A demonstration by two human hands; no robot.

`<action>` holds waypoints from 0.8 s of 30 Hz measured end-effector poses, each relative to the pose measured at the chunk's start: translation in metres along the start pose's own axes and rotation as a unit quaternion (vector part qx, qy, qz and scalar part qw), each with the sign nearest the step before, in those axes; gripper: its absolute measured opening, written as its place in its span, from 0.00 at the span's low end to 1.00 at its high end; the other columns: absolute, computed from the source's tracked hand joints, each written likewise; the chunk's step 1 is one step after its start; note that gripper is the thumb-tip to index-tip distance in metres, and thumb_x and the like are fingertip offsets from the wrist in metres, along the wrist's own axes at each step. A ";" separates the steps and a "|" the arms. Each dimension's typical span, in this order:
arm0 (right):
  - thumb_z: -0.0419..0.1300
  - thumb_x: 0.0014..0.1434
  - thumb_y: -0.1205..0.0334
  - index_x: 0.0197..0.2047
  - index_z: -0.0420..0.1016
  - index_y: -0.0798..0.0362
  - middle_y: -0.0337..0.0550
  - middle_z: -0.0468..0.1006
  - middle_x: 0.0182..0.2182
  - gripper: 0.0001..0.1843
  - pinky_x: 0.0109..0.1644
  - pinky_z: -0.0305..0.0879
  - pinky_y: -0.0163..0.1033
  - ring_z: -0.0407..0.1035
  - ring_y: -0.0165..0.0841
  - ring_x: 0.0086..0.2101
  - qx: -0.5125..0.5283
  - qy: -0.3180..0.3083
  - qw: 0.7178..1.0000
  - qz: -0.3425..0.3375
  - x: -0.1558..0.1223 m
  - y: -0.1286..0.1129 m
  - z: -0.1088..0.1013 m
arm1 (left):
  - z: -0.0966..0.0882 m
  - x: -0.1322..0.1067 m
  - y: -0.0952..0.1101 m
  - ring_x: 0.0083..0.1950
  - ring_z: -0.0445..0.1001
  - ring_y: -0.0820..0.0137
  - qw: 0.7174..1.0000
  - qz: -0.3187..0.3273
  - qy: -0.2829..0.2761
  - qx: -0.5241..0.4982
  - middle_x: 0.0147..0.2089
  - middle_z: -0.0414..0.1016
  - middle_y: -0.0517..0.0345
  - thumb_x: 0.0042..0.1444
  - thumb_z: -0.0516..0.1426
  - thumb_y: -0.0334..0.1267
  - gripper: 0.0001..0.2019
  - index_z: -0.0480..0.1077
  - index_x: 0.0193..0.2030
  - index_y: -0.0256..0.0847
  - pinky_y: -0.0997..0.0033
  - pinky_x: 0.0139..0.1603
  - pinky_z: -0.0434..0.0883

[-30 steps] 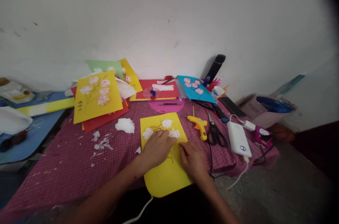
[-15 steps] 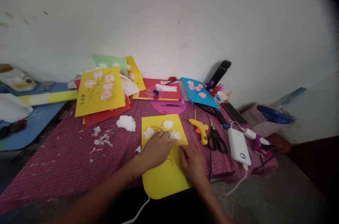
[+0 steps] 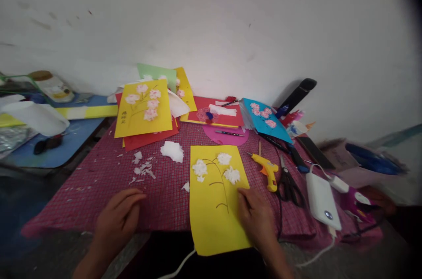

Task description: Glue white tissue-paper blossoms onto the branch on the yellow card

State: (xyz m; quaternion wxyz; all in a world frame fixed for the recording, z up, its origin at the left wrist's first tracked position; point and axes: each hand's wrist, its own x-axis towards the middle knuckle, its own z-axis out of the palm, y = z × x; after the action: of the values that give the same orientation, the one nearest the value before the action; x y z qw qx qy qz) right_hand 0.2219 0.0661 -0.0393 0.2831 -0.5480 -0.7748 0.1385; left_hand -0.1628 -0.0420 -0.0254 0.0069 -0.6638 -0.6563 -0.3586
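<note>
In front of me lies a sheet of yellow paper [image 3: 214,230], bearing a dark drawn stem and three crumpled white paper flowers [image 3: 232,175]. At the sheet's right edge my right hand [image 3: 259,213] is closed, its fingers curled and its thumb over the paper. My left hand [image 3: 119,217] hovers near the table's front edge, left of the sheet, fingers loosely stretched and holding nothing I can see. Beyond it are torn white paper scraps [image 3: 144,169]. A larger piece of white paper [image 3: 172,151] sits between the scraps and the sheet.
A yellow glue gun [image 3: 267,169], black scissors [image 3: 290,186] and a white power bank [image 3: 322,200] lie to the right. Finished-looking yellow [image 3: 141,120] and blue flower pictures [image 3: 267,118] stand at the back. The checked tablecloth [image 3: 85,195] covers the table; a pen [image 3: 230,133] lies behind.
My left hand has left the flowers on the yellow sheet and moved left, over the table's front edge. My right hand stays at the sheet's edge. The view has shifted left.
</note>
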 end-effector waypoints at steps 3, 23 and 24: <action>0.53 0.66 0.63 0.45 0.78 0.53 0.51 0.81 0.39 0.13 0.45 0.69 0.46 0.74 0.41 0.39 -0.002 -0.006 1.000 0.004 0.000 0.002 0.001 | 0.001 0.015 0.011 0.49 0.75 0.62 1.000 0.002 -0.020 0.006 0.49 0.75 0.63 0.63 0.51 0.36 0.13 0.70 0.51 0.55 0.54 0.52 0.77; 0.53 0.66 0.61 0.45 0.78 0.54 0.51 0.81 0.40 0.13 0.46 0.70 0.45 0.75 0.41 0.40 -0.011 0.007 1.000 -0.018 -0.001 0.008 0.003 | 0.023 0.074 0.039 0.47 0.74 0.66 0.986 0.018 -0.154 -0.066 0.44 0.78 0.54 0.66 0.49 0.33 0.13 0.74 0.47 0.42 0.63 0.49 0.72; 0.53 0.66 0.60 0.45 0.78 0.54 0.51 0.81 0.40 0.13 0.46 0.70 0.45 0.75 0.41 0.40 -0.009 0.005 1.000 -0.019 -0.001 0.008 0.003 | 0.021 0.076 0.036 0.49 0.74 0.64 0.989 0.030 -0.142 -0.039 0.47 0.77 0.52 0.65 0.49 0.31 0.14 0.74 0.49 0.41 0.60 0.52 0.71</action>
State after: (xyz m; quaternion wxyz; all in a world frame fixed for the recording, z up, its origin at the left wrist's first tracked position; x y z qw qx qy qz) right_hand 0.2263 0.0685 -0.0457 0.2850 -0.5366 -0.7847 0.1232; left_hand -0.1306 0.0288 0.0121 -0.1018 -0.7271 -0.6160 -0.2856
